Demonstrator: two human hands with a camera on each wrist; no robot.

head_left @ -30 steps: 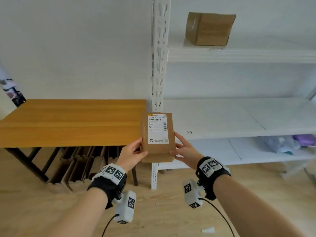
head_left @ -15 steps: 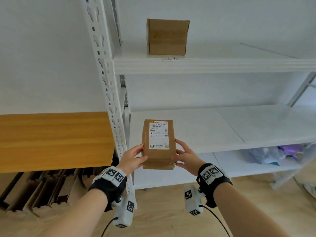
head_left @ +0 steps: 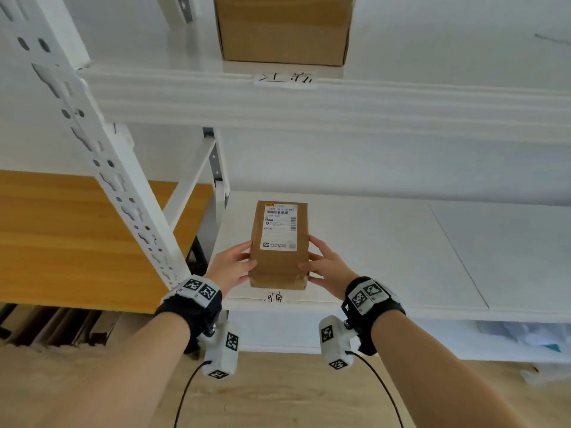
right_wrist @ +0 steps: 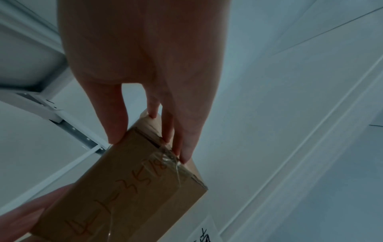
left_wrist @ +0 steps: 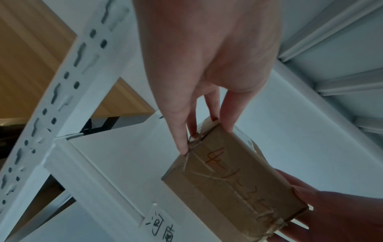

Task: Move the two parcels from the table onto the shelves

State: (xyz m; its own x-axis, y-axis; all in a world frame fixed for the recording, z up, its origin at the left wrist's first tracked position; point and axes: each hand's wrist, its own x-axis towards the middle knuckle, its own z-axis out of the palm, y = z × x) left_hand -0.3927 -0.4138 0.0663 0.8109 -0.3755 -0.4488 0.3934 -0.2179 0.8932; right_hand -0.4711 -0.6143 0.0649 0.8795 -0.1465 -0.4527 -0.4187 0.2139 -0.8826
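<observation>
- Head view looks forward and down, close to the white shelf (head_left: 370, 257).
- Each wrist view looks along its fingers from underneath.
- All 3 views share the parcel (head_left: 279, 242) (left_wrist: 234, 180) (right_wrist: 128, 188).

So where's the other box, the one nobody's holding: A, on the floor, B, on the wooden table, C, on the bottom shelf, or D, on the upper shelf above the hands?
D: the other box sits on the upper shelf, above the parcel that the left hand and right hand hold.
</observation>
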